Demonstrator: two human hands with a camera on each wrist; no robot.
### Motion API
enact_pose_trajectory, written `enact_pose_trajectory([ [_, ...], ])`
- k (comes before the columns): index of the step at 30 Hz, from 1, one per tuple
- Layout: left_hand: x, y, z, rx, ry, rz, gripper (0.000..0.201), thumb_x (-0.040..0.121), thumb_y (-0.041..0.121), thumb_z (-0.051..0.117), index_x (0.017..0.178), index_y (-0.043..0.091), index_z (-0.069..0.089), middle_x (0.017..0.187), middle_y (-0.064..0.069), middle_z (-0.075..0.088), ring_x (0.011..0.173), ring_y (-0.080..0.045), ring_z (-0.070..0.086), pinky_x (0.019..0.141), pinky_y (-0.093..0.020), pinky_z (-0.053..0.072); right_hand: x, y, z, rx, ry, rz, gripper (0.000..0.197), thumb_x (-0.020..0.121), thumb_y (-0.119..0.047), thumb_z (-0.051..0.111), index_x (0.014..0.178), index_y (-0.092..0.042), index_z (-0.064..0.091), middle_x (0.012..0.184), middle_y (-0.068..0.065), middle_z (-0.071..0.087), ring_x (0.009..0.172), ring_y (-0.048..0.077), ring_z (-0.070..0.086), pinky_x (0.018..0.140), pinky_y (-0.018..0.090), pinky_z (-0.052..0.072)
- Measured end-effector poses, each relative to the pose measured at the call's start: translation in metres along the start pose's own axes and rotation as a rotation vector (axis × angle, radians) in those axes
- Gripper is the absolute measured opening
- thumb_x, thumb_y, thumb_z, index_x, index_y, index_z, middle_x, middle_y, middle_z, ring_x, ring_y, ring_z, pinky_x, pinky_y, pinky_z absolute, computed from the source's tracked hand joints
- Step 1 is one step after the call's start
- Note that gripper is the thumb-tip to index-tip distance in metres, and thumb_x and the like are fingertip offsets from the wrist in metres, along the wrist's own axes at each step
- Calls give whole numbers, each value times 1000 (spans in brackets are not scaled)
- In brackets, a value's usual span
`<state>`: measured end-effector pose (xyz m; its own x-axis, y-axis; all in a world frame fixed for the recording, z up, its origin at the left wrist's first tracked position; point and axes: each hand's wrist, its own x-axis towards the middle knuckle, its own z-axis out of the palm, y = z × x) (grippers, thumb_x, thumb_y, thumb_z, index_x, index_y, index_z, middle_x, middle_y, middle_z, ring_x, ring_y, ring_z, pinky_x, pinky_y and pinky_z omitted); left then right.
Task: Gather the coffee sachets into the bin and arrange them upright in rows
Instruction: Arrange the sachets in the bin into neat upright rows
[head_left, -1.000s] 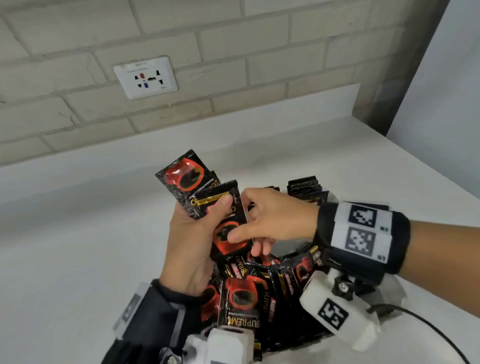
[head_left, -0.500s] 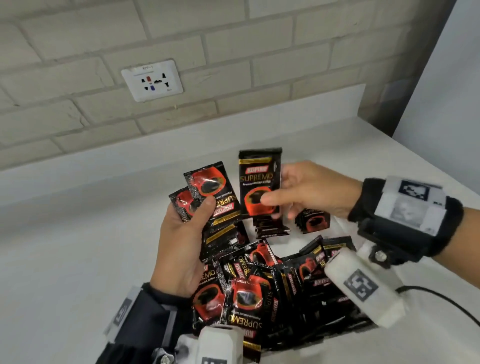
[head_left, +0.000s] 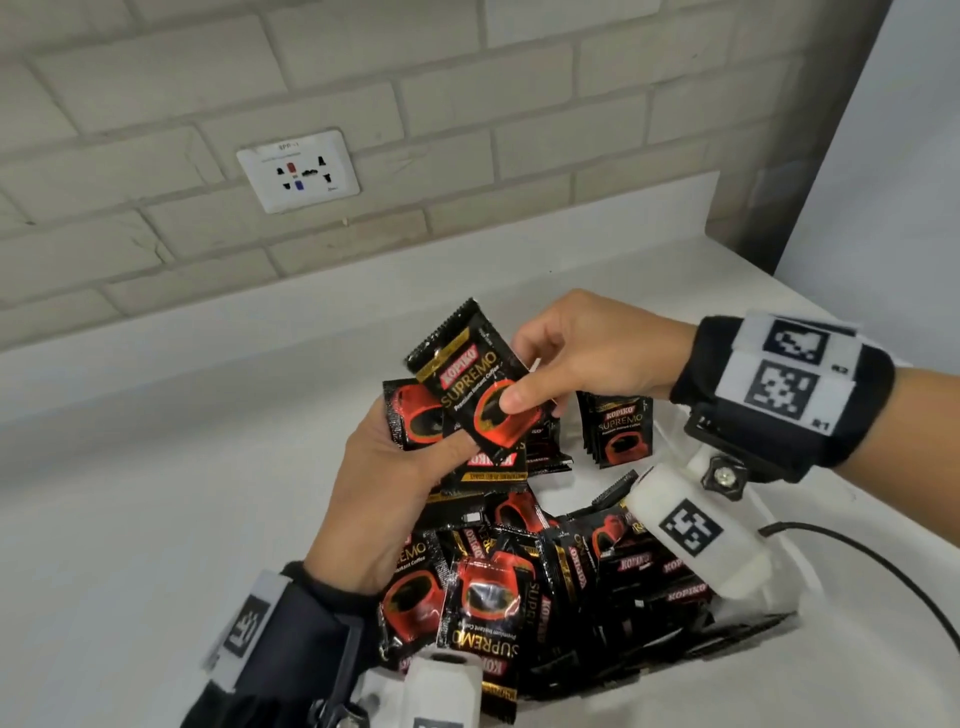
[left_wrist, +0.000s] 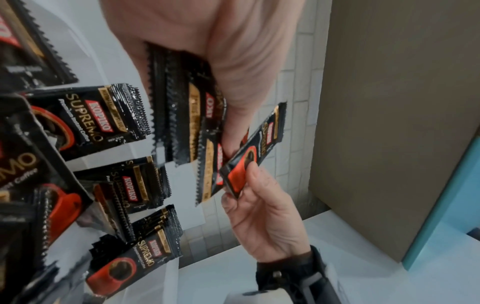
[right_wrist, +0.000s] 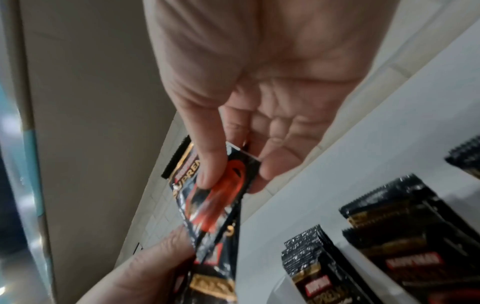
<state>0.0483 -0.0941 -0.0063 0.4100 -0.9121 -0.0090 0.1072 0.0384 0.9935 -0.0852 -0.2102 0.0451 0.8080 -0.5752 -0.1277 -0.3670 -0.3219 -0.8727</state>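
Black and red coffee sachets fill a white bin (head_left: 774, 613), most in a loose heap (head_left: 519, 592). Several stand upright in small stacks (head_left: 621, 431) at the bin's far side, also seen as stacks (left_wrist: 122, 115) in the left wrist view. My left hand (head_left: 395, 467) holds a fanned bunch of sachets (head_left: 415, 421) above the heap. My right hand (head_left: 576, 358) pinches one sachet (head_left: 467, 379) between thumb and fingers and holds it tilted against that bunch. The same sachet (right_wrist: 221, 191) shows under my right thumb, and edge-on as a sachet (left_wrist: 254, 152) in the left wrist view.
The bin sits on a white counter (head_left: 156, 493) against a brick wall with a socket plate (head_left: 297, 170). A black cable (head_left: 857, 561) runs off to the right of the bin. A pale panel (head_left: 893, 156) stands at the right.
My right hand has brought its single sachet from upright and apart over to the left, now tilted against the bunch in my left hand. The left hand has stayed put.
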Motion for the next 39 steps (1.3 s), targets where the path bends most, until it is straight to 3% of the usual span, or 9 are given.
enact_pose_trajectory([
  [6, 5, -1, 0, -283, 35, -111, 28, 65, 9, 66, 92, 14, 60, 82, -9, 73, 68, -21, 71, 56, -37, 59, -1, 14, 8, 636, 236, 108, 6, 78, -3, 65, 80, -4, 60, 70, 5, 67, 56, 9, 63, 50, 17, 51],
  [10, 5, -2, 6, -280, 111, -51, 25, 63, 11, 67, 87, 17, 60, 82, -5, 72, 71, -18, 70, 61, -37, 59, -3, 20, 14, 755, 195, 147, 19, 79, -3, 64, 98, -1, 61, 80, 10, 70, 61, 14, 68, 53, 20, 55],
  [16, 10, -2, -5, -200, 219, -29, 27, 61, 14, 71, 84, 17, 59, 82, -5, 69, 76, -24, 67, 73, -44, 56, -23, 27, 2, 318, -260, 273, 32, 75, -8, 66, 106, -5, 60, 100, 16, 69, 70, 17, 66, 62, 19, 56],
  [20, 10, 2, -12, -16, 210, 32, 34, 53, 17, 73, 84, 18, 59, 80, -5, 69, 72, -22, 67, 70, -37, 55, -32, 15, -12, -284, -90, 102, 13, 82, -28, 65, 80, -16, 65, 74, -1, 68, 54, 3, 56, 55, 13, 45],
  [23, 9, 3, -9, 14, 149, 31, 34, 52, 14, 73, 82, 18, 60, 78, -6, 70, 71, -23, 68, 68, -37, 54, -28, 10, -11, -305, 0, -4, 13, 80, -34, 66, 71, -26, 61, 85, -1, 67, 69, 7, 59, 68, 18, 44],
  [25, 9, 5, -5, -9, 110, 30, 33, 52, 13, 73, 83, 19, 62, 78, -4, 72, 71, -23, 69, 65, -38, 56, -23, 14, -2, -227, 35, -37, 10, 78, -31, 68, 72, -25, 62, 92, 0, 69, 77, 13, 63, 78, 26, 48],
  [29, 10, 12, 1, -184, 77, 48, 23, 62, 18, 66, 84, 18, 62, 77, -2, 72, 69, -18, 70, 61, -36, 58, -17, 19, 9, 185, 147, -23, 7, 79, -13, 68, 76, -13, 62, 71, -2, 68, 59, 5, 63, 61, 18, 53],
  [33, 10, 16, 5, -235, 84, 66, 20, 68, 20, 63, 87, 17, 59, 71, 0, 71, 60, -11, 67, 55, -30, 58, -12, 16, 9, 443, 274, -1, 12, 81, -7, 64, 84, -14, 55, 87, 11, 69, 66, 17, 65, 56, 23, 52],
  [39, 10, 9, 13, -255, 140, 35, 13, 81, 16, 58, 94, 17, 57, 75, -1, 72, 65, -13, 69, 50, -29, 56, -10, 15, 8, 588, 315, 17, 40, 84, -3, 60, 117, -18, 43, 96, 13, 67, 74, 20, 65, 54, 26, 51],
])
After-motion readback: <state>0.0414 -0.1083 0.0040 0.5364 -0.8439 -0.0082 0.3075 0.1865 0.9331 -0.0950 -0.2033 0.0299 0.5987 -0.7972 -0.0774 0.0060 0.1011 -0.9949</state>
